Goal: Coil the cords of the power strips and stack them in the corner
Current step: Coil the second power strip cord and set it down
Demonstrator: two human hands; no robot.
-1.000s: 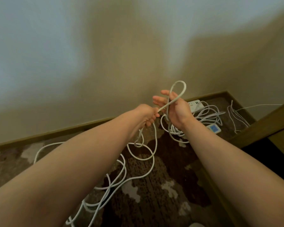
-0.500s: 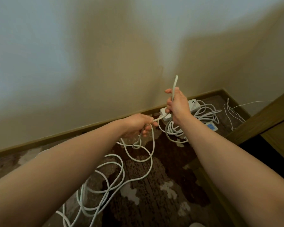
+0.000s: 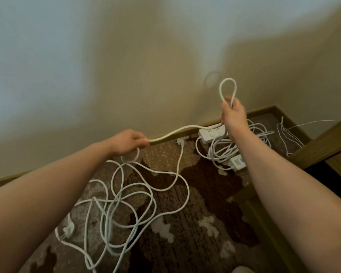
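Observation:
My right hand [image 3: 233, 115] is raised near the wall and grips a white cord [image 3: 185, 129] whose small loop stands up above the fist. From that fist the cord runs left to my left hand [image 3: 129, 141], which is closed around it. Below my left hand the cord drops into a loose tangle [image 3: 126, 203] on the carpet, with a plug [image 3: 68, 231] at the lower left. A white power strip [image 3: 210, 133] lies by the baseboard under my right forearm. Coiled cords [image 3: 244, 142] and a small adapter [image 3: 237, 161] lie beside it.
Two cream walls meet at a corner at the far right, edged by a wooden baseboard [image 3: 264, 110]. Thin white wires [image 3: 287, 134] lie in that corner. A wooden furniture edge [image 3: 323, 142] borders the patterned brown carpet [image 3: 195, 223] on the right.
My hands have moved apart. The left slid left along the cord and the right rose, so a length now spans between them. A loop shows above my right fist again.

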